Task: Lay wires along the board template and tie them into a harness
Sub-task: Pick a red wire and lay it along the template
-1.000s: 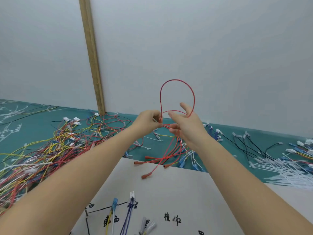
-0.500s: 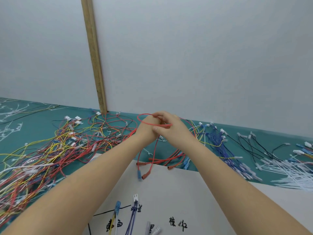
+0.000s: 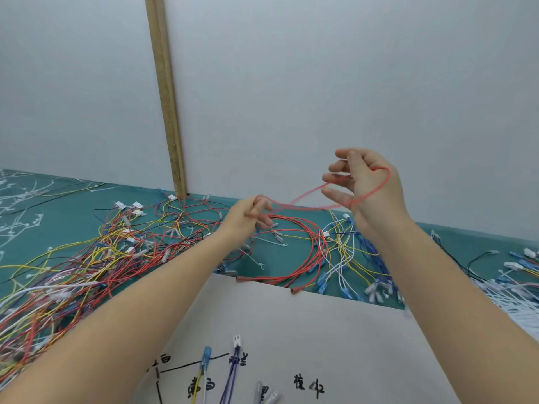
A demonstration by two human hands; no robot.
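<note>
A thin red wire is stretched in a loop between my two hands, above the green mat. My left hand pinches one end of the loop with fingers closed. My right hand is raised higher, with the wire hooked around its thumb side and the fingers curled and spread. Below lies the white board template with black lines and handwritten labels. On it rest a blue-terminal wire and a white-plug blue wire. A bundle of red wires lies on the mat under my hands.
A big tangle of red, yellow and white wires covers the green mat at left. Blue, yellow and white wires lie at right, white cable ties at far right. A wooden strip stands against the grey wall.
My hands, joined over the wire before, have drawn apart. The right hand rose up and to the right, pulling the red wire into a long loop; the left hand stayed low.
</note>
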